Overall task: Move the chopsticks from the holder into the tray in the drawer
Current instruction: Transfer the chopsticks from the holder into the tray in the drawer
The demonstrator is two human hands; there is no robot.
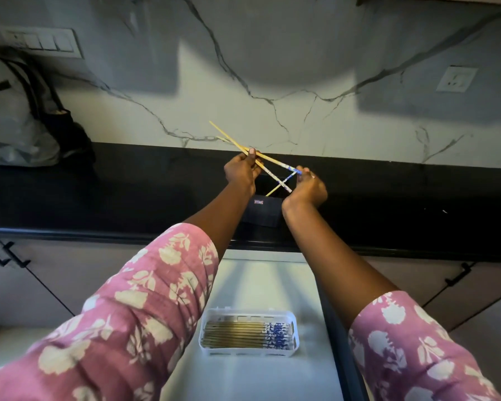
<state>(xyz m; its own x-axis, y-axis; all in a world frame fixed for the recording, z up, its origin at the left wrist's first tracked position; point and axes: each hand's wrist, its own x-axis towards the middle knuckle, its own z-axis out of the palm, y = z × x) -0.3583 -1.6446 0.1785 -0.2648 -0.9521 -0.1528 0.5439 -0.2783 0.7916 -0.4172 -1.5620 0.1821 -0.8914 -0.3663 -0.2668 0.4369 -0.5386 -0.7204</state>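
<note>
- Nearest, a white slotted plastic tray sits in the open pale drawer. It holds a neat row of bamboo chopsticks with blue-patterned ends, so most of the job looks done.
- Beyond, a black fabric holder stands on the black countertop, near its front edge.
- Above it, the left hand grips two loose chopsticks. The right hand pinches a third chopstick, whose tip is at the holder's mouth.
- Farthest, the marble wall is close behind the raised tips; open room lies toward the drawer.

Home kitchen: black counter, marble backsplash (wall socket too), cabinets
</note>
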